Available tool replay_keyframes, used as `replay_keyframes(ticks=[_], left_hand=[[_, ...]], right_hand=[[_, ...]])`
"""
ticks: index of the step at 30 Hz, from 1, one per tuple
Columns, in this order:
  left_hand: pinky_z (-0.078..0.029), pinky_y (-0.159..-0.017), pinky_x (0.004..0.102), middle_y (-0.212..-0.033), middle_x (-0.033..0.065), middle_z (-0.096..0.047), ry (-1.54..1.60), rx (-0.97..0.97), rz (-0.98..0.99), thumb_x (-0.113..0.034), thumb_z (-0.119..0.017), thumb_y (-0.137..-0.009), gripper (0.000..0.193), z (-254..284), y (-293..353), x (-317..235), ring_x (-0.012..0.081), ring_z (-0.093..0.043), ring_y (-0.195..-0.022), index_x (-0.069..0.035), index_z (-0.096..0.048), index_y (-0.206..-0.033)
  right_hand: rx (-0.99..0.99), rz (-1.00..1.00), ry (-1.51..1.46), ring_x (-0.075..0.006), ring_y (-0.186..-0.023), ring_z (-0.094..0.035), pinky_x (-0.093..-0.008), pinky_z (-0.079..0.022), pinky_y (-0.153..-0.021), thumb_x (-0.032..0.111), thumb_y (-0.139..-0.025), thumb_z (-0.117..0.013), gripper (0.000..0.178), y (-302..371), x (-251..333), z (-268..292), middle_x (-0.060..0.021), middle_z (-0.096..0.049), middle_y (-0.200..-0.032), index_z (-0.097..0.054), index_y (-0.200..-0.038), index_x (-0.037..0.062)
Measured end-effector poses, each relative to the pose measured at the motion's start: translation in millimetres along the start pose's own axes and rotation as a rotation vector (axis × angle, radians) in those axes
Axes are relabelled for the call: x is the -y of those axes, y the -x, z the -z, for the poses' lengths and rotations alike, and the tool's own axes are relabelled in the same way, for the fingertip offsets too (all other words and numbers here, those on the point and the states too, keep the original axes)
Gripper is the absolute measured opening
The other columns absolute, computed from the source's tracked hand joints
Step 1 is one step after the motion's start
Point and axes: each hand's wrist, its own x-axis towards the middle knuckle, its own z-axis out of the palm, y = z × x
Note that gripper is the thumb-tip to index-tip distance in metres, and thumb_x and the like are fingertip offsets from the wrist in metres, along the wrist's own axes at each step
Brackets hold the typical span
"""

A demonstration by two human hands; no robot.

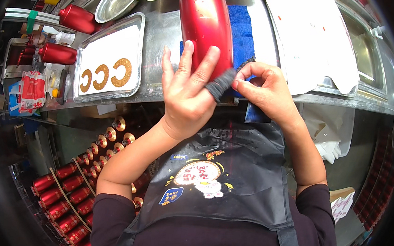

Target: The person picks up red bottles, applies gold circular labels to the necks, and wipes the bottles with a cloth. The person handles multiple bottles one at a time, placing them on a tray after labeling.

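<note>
My left hand [187,101] is spread with its fingers apart, over the lower end of a glossy red bottle [207,26]. Whether the fingertips touch the bottle is hard to tell. A black ribbed cloth wrap [219,85] covers the thumb of that hand. To its right, my right hand [266,89] pinches the dark end of the wrap between thumb and forefinger. The bottle lies on a blue cloth [243,34] on the metal worktable [162,32].
Left of the bottle, a metal tray [140,49] bears a white sheet with gold C-shaped pieces [121,72]. Beyond it sits a metal bowl [105,5]. More red bottles [58,53] lie farther left. White sheeting [305,39] covers the right side. Red bottles [69,182] fill racks below left.
</note>
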Motion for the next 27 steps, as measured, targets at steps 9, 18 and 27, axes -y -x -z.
replay_keyframes(ticks=[9,18,27], left_hand=[[-0.03,-0.118,0.056,-0.146,0.0214,-0.057,0.418,-0.047,0.34,-0.013,-0.086,-0.077,0.064,6.6,28.9,11.0,0.0353,-0.053,-0.138,0.0,-0.063,-0.136],[-0.042,-0.103,0.0303,-0.126,0.0061,-0.062,1.101,-0.139,0.826,-0.013,-0.069,-0.098,0.041,5.5,26.8,-5.2,0.0151,-0.056,-0.117,0.002,-0.059,-0.135],[-0.043,-0.104,0.0308,-0.127,0.0063,-0.064,1.145,-0.141,0.898,-0.011,-0.07,-0.097,0.043,2.6,23.6,-11.8,0.0148,-0.057,-0.116,0.001,-0.058,-0.137]], right_hand=[[-0.096,-0.001,-0.002,0.0036,-0.065,-0.046,-0.0156,-0.037,-0.058,0.01,-0.091,-0.071,0.01,9.8,-2.1,-8.2,0.0054,-0.062,-0.084,-0.067,-0.089,0.0014],[-0.334,0.315,0.368,-0.0287,-0.078,-0.062,-0.039,-0.051,-0.069,0.033,-0.08,-0.085,0.049,4.9,-0.7,-42.9,-0.0138,-0.061,-0.09,-0.053,-0.1,0.0023],[-0.222,0.182,0.012,0.0031,-0.061,-0.038,-0.0169,-0.031,-0.05,0.019,-0.088,-0.083,0.037,2.7,-5.2,-39.0,0.003,-0.051,-0.089,-0.05,-0.099,0.0057]])
